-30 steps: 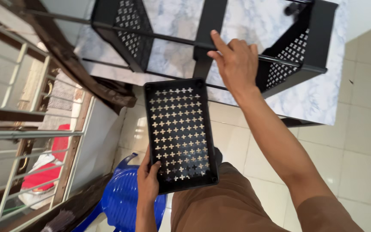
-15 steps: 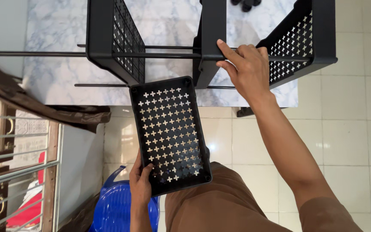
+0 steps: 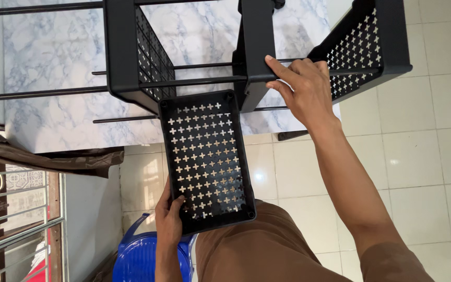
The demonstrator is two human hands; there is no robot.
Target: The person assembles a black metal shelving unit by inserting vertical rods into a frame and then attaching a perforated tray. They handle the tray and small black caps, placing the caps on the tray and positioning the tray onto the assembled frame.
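Note:
My left hand (image 3: 170,215) grips the near left corner of a black perforated tray (image 3: 206,156) with cross-shaped holes, held flat above my lap. Its far end almost meets a black rack (image 3: 131,57) made of thin rods and similar perforated trays, lying on its side on a marble-patterned table (image 3: 53,104). My right hand (image 3: 304,89) rests on the rack, fingers curled around a horizontal rod (image 3: 204,81) beside a black upright panel (image 3: 254,52). Another perforated tray (image 3: 364,49) of the rack sits to the right of that hand.
A blue plastic stool (image 3: 144,258) stands under my left arm. White floor tiles (image 3: 424,156) spread to the right. A metal railing (image 3: 11,224) and a dark curved beam (image 3: 43,159) lie at the left. My brown-trousered leg (image 3: 267,250) fills the bottom middle.
The view has swung left and closer to the rack. The held tray has moved nearer the rack's frame. My right hand has stayed on the rod.

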